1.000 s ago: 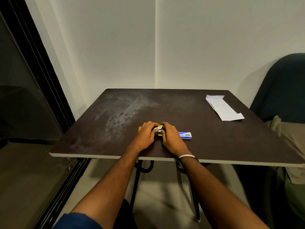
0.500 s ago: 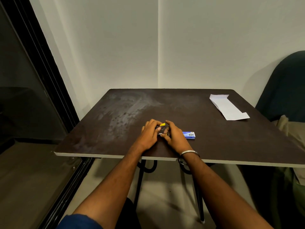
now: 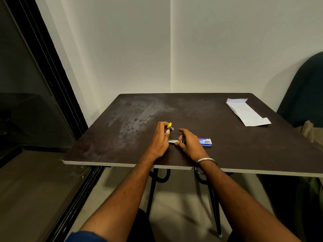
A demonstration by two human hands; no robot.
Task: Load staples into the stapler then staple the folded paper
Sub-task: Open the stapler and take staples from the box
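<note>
My hands have drawn apart: my left hand [image 3: 160, 137] now grips the stapler [image 3: 169, 127], tilted up off the table. My right hand [image 3: 189, 143] has pulled its metal tray [image 3: 174, 141] out, pinching the yellow-tipped end.

Two bare forearms, no sleeves down to the hands. Thin silver bangle [image 3: 205, 160] just behind the right hand [image 3: 191, 145]. Blue sleeve edge [image 3: 83, 237] far back from the left hand [image 3: 160, 140].

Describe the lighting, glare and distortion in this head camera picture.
Head view: dim, warm light; a pale sheen smears the dark table left of the left hand; wide-angle lens bends the black door frame at the left edge; the stapler is too small to resolve; the folded paper stays crisp.
</note>
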